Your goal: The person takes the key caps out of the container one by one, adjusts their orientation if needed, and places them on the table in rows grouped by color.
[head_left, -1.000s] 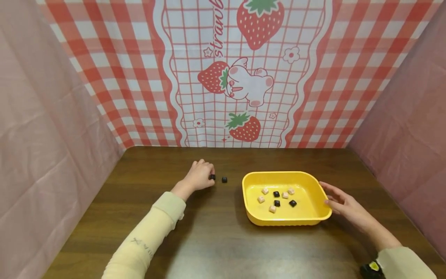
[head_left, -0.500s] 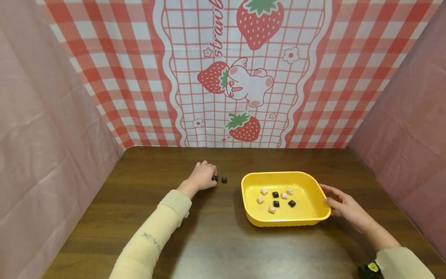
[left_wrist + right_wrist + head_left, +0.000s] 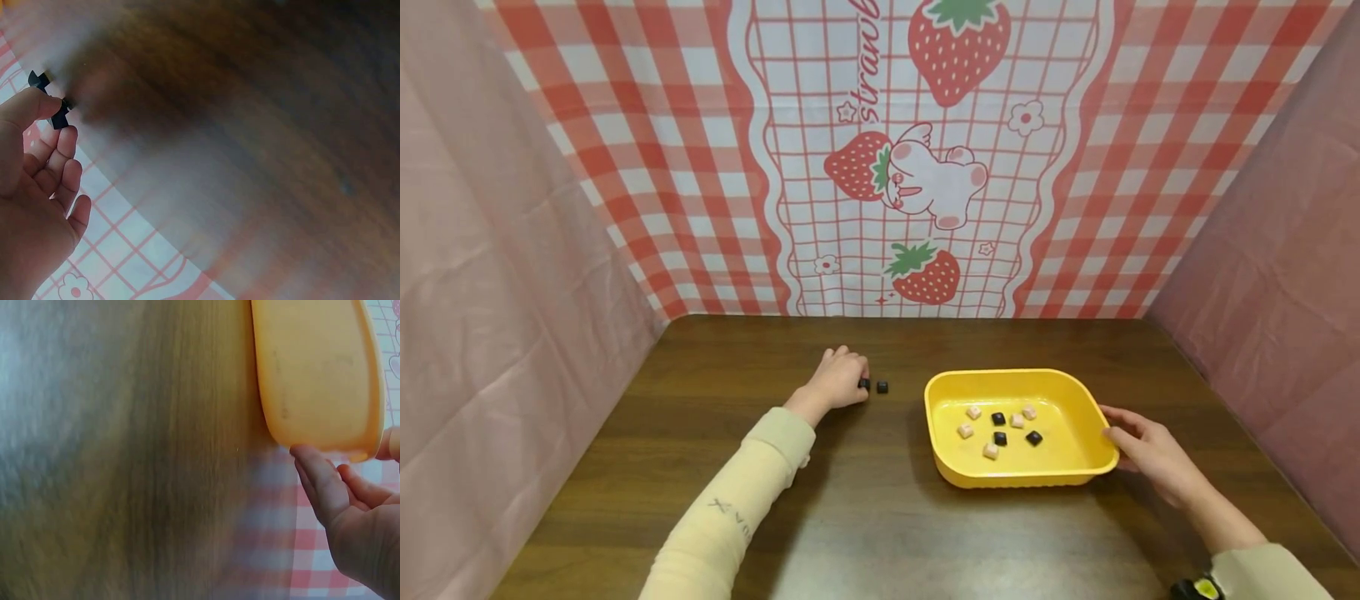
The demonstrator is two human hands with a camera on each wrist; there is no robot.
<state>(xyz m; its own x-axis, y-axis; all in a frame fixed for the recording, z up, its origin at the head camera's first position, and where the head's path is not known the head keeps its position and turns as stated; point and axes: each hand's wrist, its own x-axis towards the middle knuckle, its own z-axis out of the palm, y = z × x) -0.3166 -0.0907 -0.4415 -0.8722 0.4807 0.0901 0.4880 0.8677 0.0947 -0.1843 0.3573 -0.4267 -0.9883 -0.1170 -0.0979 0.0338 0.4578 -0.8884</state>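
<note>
My left hand pinches a small black cube between thumb and fingers, low over the table; the left wrist view also shows that held cube. Just to its right lies a second black cube on the wood. A yellow plastic tray stands right of centre, holding several pale cubes and black cubes scattered on its floor. At its right end my right hand grips the wall, thumb at the rim and fingers outside. Seen from the right wrist, fingertips meet the end of the tray.
A brown wooden table bears everything. Behind it hangs a red-and-white checked cloth with strawberries printed on it. Pink fabric hangs at the left and right sides. A dark band with a yellow-green patch sits by the right cuff.
My left hand has moved slightly right with the pinched cube, closer to the second black cube. The tray and my right hand have shifted a little to the right in the last half second.
</note>
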